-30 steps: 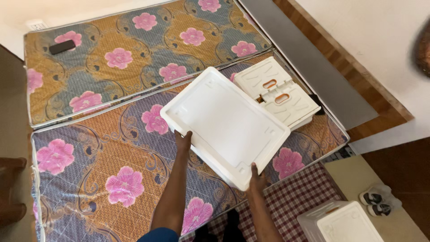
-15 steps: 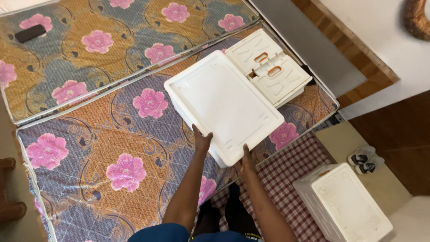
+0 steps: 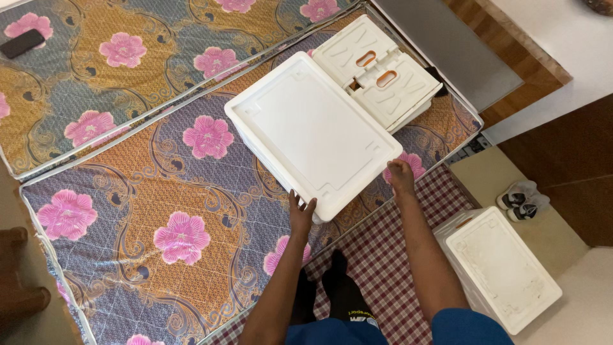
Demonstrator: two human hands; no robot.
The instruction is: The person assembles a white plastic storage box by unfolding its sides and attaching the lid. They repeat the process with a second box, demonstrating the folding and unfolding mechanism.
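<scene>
On a flowered mattress [image 3: 147,185], the left hand [image 3: 299,216] is pressing spread fingers against the near corner of a white box [image 3: 313,134] lying upside down, while the right hand [image 3: 400,176], loosely curled, is touching its right edge beside a folded white crate [image 3: 377,70]. A second white box [image 3: 501,268] is sitting on the floor.

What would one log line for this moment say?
left hand: touching white box near corner | right hand: at box's right edge | box: lying on floral mattress | second white box: on floor

White box [image 3: 313,131], pink-flowered mattress [image 3: 159,211]
</scene>
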